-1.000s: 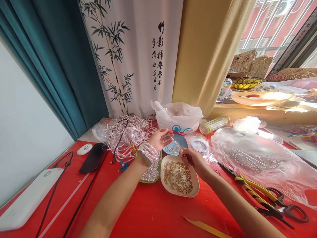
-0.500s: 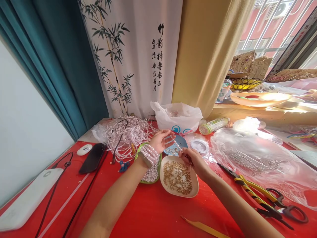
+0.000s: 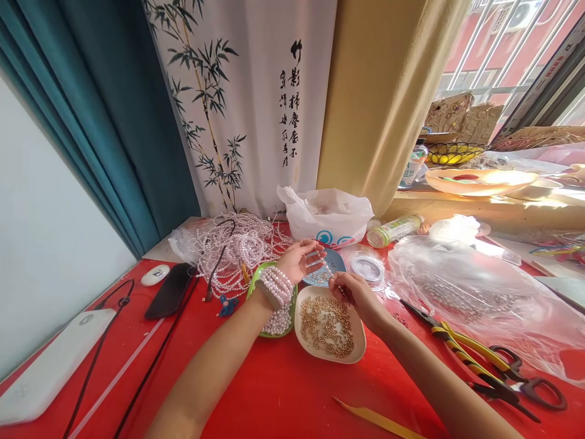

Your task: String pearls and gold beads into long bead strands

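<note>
Centrally, a short strand of pearl beads (image 3: 325,263) was held between the two hands, its long axis slanting from the left hand (image 3: 299,259) down and rightward to the right hand (image 3: 354,292). The left hand was raised palm-up with fingers loosely curled around the upper end; the right hand was pinched shut on the lower end. The strand hung just above a small blue dish (image 3: 336,261), in which a few small beads lay. Directly below the right hand, a cream, rounded-square dish (image 3: 359,350) was filled with small, shiny gold beads (image 3: 326,326). Beside it, under the left wrist wrapped in pearl bracelets (image 3: 275,285), a green dish (image 3: 256,277) was heaped with pale pearls. All three dishes rested on the glossy red worktop (image 3: 274,390). Farther back, a tangled heap of pearl strings (image 3: 237,247) and a crumpled white plastic bag (image 3: 326,213) were seen; to the right, yellow-handled scissors (image 3: 484,356) lay against clear, wrinkled plastic wrap (image 3: 479,292).
</note>
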A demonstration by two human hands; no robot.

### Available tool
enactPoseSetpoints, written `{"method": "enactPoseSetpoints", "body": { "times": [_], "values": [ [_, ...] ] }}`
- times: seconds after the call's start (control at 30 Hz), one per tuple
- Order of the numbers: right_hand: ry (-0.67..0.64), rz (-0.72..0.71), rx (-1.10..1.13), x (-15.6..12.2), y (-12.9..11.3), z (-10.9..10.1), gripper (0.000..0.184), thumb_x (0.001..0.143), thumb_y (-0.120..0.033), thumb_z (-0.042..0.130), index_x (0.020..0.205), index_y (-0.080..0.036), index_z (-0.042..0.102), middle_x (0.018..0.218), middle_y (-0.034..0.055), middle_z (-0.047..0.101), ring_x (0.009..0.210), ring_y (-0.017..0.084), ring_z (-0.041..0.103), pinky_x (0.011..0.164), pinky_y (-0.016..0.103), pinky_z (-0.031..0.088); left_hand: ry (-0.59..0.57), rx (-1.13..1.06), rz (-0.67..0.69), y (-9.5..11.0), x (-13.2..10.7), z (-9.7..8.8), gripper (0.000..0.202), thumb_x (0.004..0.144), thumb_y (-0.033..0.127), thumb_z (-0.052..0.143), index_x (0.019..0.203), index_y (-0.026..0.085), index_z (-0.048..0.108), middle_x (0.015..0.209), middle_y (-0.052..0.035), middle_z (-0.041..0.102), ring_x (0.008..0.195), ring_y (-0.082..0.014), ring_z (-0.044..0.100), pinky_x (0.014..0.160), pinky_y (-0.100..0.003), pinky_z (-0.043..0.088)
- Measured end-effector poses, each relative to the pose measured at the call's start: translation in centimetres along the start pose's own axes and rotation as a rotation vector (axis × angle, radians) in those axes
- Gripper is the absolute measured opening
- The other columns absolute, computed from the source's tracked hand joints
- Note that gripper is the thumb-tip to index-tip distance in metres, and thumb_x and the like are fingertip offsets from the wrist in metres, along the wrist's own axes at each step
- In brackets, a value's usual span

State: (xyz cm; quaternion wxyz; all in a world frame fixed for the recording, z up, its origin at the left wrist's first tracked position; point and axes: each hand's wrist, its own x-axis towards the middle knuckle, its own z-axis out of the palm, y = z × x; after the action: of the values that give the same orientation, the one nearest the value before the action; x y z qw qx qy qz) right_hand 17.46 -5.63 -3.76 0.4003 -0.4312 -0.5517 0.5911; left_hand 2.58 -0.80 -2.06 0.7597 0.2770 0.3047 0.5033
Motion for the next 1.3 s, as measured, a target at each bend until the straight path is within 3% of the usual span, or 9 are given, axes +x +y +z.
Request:
{"method": "enactPoseSetpoints", "body": {
  "times": [0.07,0.3,0.53,0.77,1.0,1.17,1.3],
  "values": [
    [-0.002,-0.001,0.009,0.1,0.1,0.0,0.018,0.068,-0.021,0.038,0.057,-0.014,0.05,0.043,-0.0042,0.038,0.04,0.006,0.028,0.041,0.023,0.017,-0.01,0.001,-0.006,-0.2,0.1,-0.1,0.006,0.076,0.012,0.052,0.07,0.014,0.052,0.068,-0.0009,0.059,0.058,-0.0113,0.06,0.054,-0.025,0.048],
    [0.036,-0.031,0.006,0.2,0.6,-0.2,0.024,0.073,-0.027,0.039,0.06,-0.013,0.054,0.039,-0.0079,0.022,0.038,0.005,0.017,0.041,0.024,0.011,-0.058,-0.002,-0.006,-0.5,0.1,0.0,0.006,0.075,0.012,0.053,0.07,0.014,0.051,0.064,0.0003,0.056,0.061,-0.0124,0.06,0.056,-0.027,0.049],
    [0.021,-0.025,0.011,0.0,0.1,0.0,0.018,0.069,-0.024,0.039,0.059,-0.015,0.05,0.043,-0.0052,0.035,0.04,0.006,0.026,0.041,0.023,0.014,-0.11,0.014,-0.027,-0.4,-0.3,0.5,0.009,0.076,0.011,0.051,0.068,0.014,0.048,0.059,0.0007,0.053,0.062,-0.0142,0.06,0.055,-0.029,0.049],
    [0.04,-0.043,0.001,0.0,0.0,-0.2,0.02,0.071,-0.028,0.04,0.063,-0.014,0.053,0.04,-0.0086,0.021,0.039,0.006,0.015,0.041,0.023,0.012,-0.136,0.013,-0.016,-0.7,-0.3,0.6,0.009,0.075,0.012,0.052,0.068,0.014,0.047,0.06,0.001,0.053,0.061,-0.0128,0.059,0.058,-0.029,0.05],
    [0.013,-0.025,0.0,-0.2,-0.4,0.0,0.018,0.068,-0.023,0.037,0.051,-0.017,0.043,0.04,-0.0054,0.034,0.038,0.006,0.026,0.041,0.023,0.015,-0.156,0.031,-0.025,-1.1,-0.3,0.7,0.009,0.074,0.012,0.053,0.069,0.014,0.047,0.062,0.0003,0.054,0.064,-0.0136,0.059,0.058,-0.029,0.05],
    [0.027,-0.001,0.003,-0.1,-0.1,-0.2,0.021,0.069,-0.028,0.039,0.054,-0.016,0.048,0.041,-0.0084,0.019,0.039,0.005,0.013,0.04,0.023,0.009,-0.156,0.046,-0.012,-1.2,-0.4,0.8,0.009,0.074,0.013,0.055,0.068,0.014,0.048,0.061,0.0004,0.054,0.062,-0.0119,0.058,0.059,-0.027,0.05],
    [0.042,0.028,-0.014,0.0,0.1,-0.4,0.021,0.069,-0.029,0.041,0.058,-0.014,0.051,0.043,-0.0086,0.018,0.04,0.005,0.012,0.041,0.023,0.008,-0.159,0.057,-0.002,-1.4,-0.3,0.7,0.009,0.074,0.013,0.055,0.068,0.014,0.048,0.061,0.0001,0.055,0.063,-0.0128,0.059,0.06,-0.028,0.05]
  ]
}}
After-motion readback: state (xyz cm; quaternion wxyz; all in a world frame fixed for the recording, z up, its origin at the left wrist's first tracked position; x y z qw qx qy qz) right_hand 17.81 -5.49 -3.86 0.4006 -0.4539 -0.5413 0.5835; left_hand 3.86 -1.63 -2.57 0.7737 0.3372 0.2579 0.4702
